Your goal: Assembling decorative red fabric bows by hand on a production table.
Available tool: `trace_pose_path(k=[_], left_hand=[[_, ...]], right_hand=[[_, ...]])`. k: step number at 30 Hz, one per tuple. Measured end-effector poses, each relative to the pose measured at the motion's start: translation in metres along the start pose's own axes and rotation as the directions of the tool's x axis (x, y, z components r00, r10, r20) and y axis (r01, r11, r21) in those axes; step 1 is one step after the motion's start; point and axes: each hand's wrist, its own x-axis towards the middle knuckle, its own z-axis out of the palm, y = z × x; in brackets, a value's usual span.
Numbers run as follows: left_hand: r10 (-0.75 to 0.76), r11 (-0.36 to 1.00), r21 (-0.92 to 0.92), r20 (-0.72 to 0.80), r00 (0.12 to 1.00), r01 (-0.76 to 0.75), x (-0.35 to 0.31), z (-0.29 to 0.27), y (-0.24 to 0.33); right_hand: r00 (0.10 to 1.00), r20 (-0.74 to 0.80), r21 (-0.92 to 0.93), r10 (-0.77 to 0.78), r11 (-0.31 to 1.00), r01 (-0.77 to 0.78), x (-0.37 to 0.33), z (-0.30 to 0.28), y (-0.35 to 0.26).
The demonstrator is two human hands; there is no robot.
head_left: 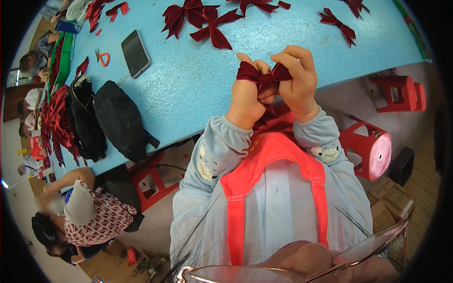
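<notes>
A dark red velvet bow (267, 84) is held up between my two hands, just over the near edge of the blue table (179, 99). My left hand (247, 96) is closed around the bow's left loop and its middle. With thumb and fingers my right hand (298, 78) pinches the right loop. One ribbon tail hangs below the knot, and part of the bow is hidden behind my fingers. Beyond my hands several finished bows (212, 27) lie on the table.
A phone (135, 54), red-handled snips (103, 58) and two black bags (119, 121) lie to the left. Past them is a heap of red ribbon pieces (59, 115) beside a green tray (60, 66). Another person (94, 207) sits at the left; red stools (365, 146) stand at the right.
</notes>
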Motion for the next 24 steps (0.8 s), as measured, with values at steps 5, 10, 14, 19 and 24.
trace_pose_path(k=[5,10,14,19,24], left_hand=[[-0.053,0.996,-0.066,0.055,0.997,0.057,0.0,-0.001,-0.002],[-0.056,0.997,-0.041,0.054,0.997,0.058,0.0,0.003,-0.003],[-0.061,0.998,-0.003,-0.019,0.998,0.061,-0.001,0.005,0.001],[-0.122,0.992,0.03,-0.044,0.992,0.124,-0.006,0.005,0.006],[-0.135,0.989,0.065,-0.02,0.991,0.136,-0.01,0.005,0.008]], right_hand=[[0.911,0.138,0.523,0.39,0.752,-0.401,-0.003,0.001,-0.001],[0.813,0.227,0.715,0.536,0.475,-0.513,-0.005,0.004,0.0],[0.69,0.342,0.702,0.639,0.314,-0.639,0.008,-0.003,-0.016],[0.624,0.451,0.592,0.638,0.309,-0.744,0.009,-0.008,-0.017],[0.781,0.345,0.531,0.521,0.578,-0.62,0.005,-0.008,-0.009]])
